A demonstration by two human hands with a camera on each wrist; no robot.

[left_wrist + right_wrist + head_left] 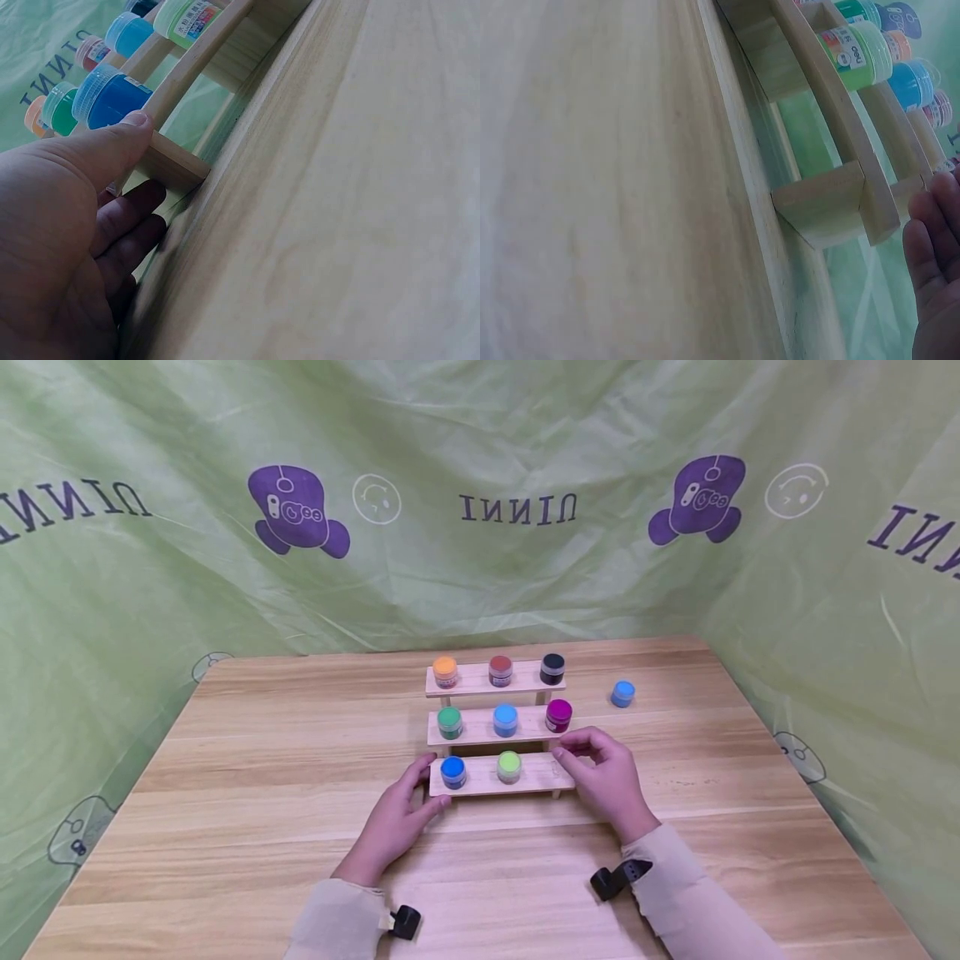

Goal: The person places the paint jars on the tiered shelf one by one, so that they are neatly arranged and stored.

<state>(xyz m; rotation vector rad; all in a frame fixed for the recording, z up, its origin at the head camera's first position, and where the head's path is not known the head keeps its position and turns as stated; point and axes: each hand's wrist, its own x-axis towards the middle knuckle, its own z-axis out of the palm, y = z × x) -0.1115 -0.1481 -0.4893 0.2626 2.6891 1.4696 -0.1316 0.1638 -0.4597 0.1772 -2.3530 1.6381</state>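
A three-step wooden display stand (537, 770) carries small paint jars. At the left end of its lowest step, my left hand (396, 820) grips the board, thumb in front and fingers round the end. Beside that thumb stands a dark blue paint jar (112, 97); a light green paint jar (509, 767) is mid-step. My right hand (606, 777) is at the right end of the same step, thumb and index finger close to the board. In the right wrist view its fingers (930, 232) lie beside the stand with no jar among them; its thumb is out of sight there.
On the middle step are green (450, 722), light blue (506, 720) and purple jars (558, 716). The top step bears orange (445, 672), red-brown (500, 671) and black jars (552, 668). Another blue jar (622, 694) stands on the wooden table (262, 777), right of the stand. Green cloth (525, 585) surrounds the table.
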